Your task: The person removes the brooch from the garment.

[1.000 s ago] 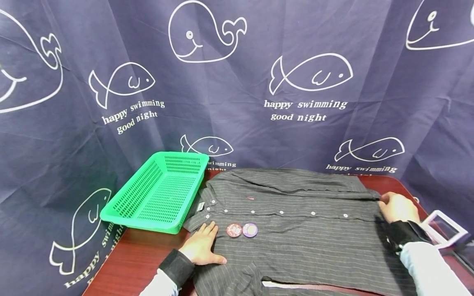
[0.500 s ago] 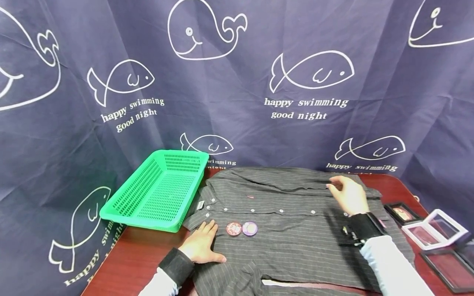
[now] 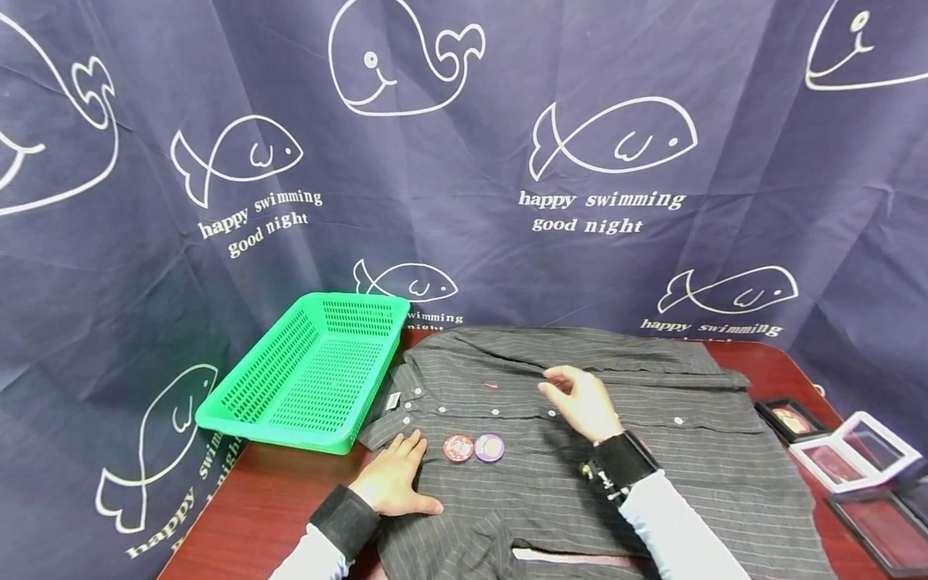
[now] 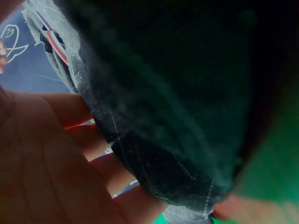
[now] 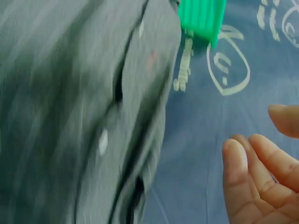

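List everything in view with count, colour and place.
Shirt: one, dark grey striped, spread on the table.
Buttons: several, white, down the shirt's front.
Badges: two, red and purple, side by side on the shirt.
Basket: one, green, left of the shirt.
White case: one, white, open, right of the shirt.
Dark cases: at least two, black, beside the white case.
Table: one, reddish brown, under the shirt.
Curtain: one, blue with white drawings, behind the table.
Left hand: one, bare, resting on the shirt.
Right hand: one, bare, over the shirt.
Wristbands: two, black, one per wrist.
Sleeves: two, pale, on the forearms.
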### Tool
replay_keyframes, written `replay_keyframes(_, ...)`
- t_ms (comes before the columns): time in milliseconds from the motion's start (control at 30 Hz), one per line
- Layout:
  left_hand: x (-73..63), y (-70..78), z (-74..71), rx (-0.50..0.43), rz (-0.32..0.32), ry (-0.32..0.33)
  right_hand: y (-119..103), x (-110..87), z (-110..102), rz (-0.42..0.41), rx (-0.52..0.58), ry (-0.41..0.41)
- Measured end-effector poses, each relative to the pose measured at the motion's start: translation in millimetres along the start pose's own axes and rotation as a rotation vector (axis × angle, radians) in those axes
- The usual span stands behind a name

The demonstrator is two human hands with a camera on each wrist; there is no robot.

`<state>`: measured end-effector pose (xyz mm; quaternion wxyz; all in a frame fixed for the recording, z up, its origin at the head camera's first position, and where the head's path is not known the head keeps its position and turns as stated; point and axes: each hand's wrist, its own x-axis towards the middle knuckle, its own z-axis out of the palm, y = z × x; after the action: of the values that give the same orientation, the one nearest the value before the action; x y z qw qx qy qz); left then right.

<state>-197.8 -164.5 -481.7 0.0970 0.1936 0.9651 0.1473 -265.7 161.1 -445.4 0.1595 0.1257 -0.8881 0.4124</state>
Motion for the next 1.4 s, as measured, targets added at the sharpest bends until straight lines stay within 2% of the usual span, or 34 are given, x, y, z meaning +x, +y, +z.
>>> replay_keyframes(267,-1.5,1.5,-0.2,0.01,0.011,0.012,-22,-8.1,47,-0.025,0.042,-0.083)
replay_keyframes(433,-1.7,1.7,-0.4,0.009,0.009,0.008,-33,-14.8,70,-0.035,0.038,-0.157)
replay_keyframes(600,-2.0,1.0,0.2,0.002,0.004,0.004,-39,-21.4,88,-0.091,0.017,-0.24)
replay_keyframes(800,-0.7,-0.4,2.5,0.002,0.001,-0.002,-44,-22.6,98,-0.15,-0.029,-0.3)
replay_keyframes(1133,-1.3,0.5,0.7,-0.003,0.001,-0.002,-48,-17.4,104,-0.111,-0.123,-0.383)
replay_keyframes(1400,-1.9,2.5,-0.7,0.013,0.009,0.001,-55,-16.5,104,-0.153,-0.19,-0.404)
